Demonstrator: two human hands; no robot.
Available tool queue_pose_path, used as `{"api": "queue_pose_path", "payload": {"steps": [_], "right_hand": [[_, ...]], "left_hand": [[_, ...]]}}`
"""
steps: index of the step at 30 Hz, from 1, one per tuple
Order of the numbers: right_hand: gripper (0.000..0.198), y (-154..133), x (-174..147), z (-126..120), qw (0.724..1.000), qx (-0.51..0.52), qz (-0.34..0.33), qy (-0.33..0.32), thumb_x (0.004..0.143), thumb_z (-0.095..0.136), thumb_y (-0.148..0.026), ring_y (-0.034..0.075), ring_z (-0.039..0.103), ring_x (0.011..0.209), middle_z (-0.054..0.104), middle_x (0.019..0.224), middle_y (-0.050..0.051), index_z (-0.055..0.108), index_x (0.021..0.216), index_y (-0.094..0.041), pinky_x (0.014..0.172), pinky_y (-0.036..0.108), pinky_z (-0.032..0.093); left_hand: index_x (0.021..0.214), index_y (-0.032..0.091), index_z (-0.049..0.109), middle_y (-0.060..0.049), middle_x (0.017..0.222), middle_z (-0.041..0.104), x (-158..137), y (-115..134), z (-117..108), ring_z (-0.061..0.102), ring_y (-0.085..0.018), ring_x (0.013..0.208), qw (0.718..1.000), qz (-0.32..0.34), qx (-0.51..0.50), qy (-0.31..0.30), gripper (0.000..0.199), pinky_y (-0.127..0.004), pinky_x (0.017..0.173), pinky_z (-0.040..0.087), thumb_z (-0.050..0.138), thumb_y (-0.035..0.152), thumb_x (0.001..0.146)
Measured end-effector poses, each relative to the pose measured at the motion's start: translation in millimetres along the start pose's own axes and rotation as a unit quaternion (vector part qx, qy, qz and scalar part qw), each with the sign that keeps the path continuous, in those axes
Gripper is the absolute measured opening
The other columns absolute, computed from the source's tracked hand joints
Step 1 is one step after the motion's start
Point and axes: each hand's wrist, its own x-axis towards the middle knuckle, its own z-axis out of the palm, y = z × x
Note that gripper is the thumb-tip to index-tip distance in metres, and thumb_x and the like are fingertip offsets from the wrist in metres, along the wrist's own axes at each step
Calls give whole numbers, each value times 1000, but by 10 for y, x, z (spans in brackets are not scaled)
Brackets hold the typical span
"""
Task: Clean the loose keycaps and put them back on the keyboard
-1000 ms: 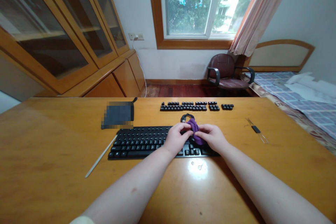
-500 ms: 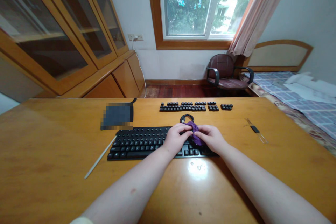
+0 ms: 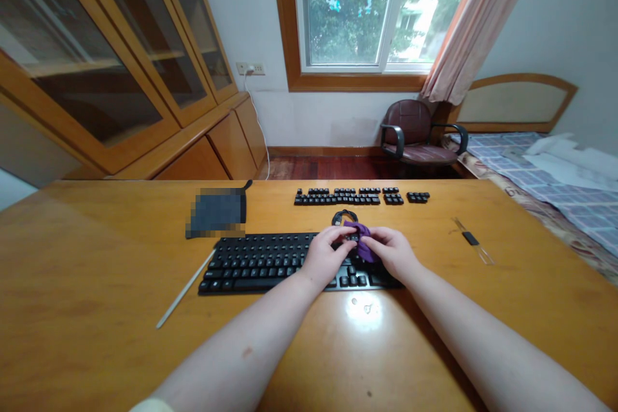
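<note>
A black keyboard [image 3: 261, 270] lies on the desk under my hands; its upper rows show small stubs where caps are off. Over its right part, my left hand [image 3: 326, 254] is closed in a pinch on a small dark piece that looks like a keycap [image 3: 355, 237]. Beside it, my right hand [image 3: 393, 251] grips a bunched purple cloth [image 3: 367, 251], pressed against that piece. Thumbs and fingertips of both hands nearly meet, partly hiding the piece. Loose black keycaps [image 3: 338, 200] stand in rows behind the keyboard.
A coiled black cable [image 3: 344, 214] sits just behind my hands. Left are a dark pouch [image 3: 217, 212], partly pixelated, and a thin white stick [image 3: 186, 290]. A wire keycap puller [image 3: 470, 239] lies right on the wooden desk [image 3: 309, 347]. Beyond the desk stands a chair [image 3: 410, 129].
The purple cloth has shifted and opened out between my fingers, so more of the small dark piece shows. My hands stay in nearly the same place.
</note>
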Motion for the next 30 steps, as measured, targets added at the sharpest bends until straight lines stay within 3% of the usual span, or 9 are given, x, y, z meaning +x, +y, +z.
{"api": "queue_pose_path", "payload": {"steps": [8, 15, 21, 26, 30], "right_hand": [[33, 29, 9, -32, 996, -31, -60, -54, 72, 64, -37, 23, 63, 87, 70, 93, 7, 68, 99, -18, 83, 38, 47], [34, 13, 6, -13, 999, 2, -33, -44, 71, 65, -37, 24, 64, 89, 71, 96, 5, 69, 100, -20, 84, 38, 48], [31, 38, -1, -1, 998, 38, 0, -46, 67, 69, -34, 22, 66, 81, 72, 90, 5, 70, 93, -18, 78, 35, 50], [21, 23, -6, -20, 1000, -13, 0, -1, 68, 67, -36, 19, 64, 66, 71, 73, 4, 71, 76, -16, 65, 29, 50], [23, -2, -8, -27, 999, -37, -10, 9, 72, 63, -35, 18, 62, 64, 70, 72, 4, 70, 79, -15, 62, 28, 49]], "left_hand": [[88, 16, 62, -5, 89, 69, 16, -52, 48, 64, -17, 85, 993, -50, -105, -14, 17, -32, 83, 50, 63, 17, 71], [83, 16, 61, -3, 83, 68, 26, -64, 46, 64, -15, 79, 988, -72, -134, -24, 11, -29, 78, 51, 62, 18, 72], [81, 16, 67, -3, 82, 70, 16, -28, 21, 64, -16, 78, 992, -63, -102, -27, 11, -29, 77, 51, 61, 20, 73], [82, 16, 68, -4, 83, 71, 5, -39, 36, 65, -17, 77, 989, -87, -114, -21, 13, -29, 75, 53, 63, 21, 70], [83, 16, 68, -4, 85, 70, 10, -41, 43, 65, -17, 77, 987, -97, -124, -16, 15, -29, 75, 52, 65, 20, 69]]}}
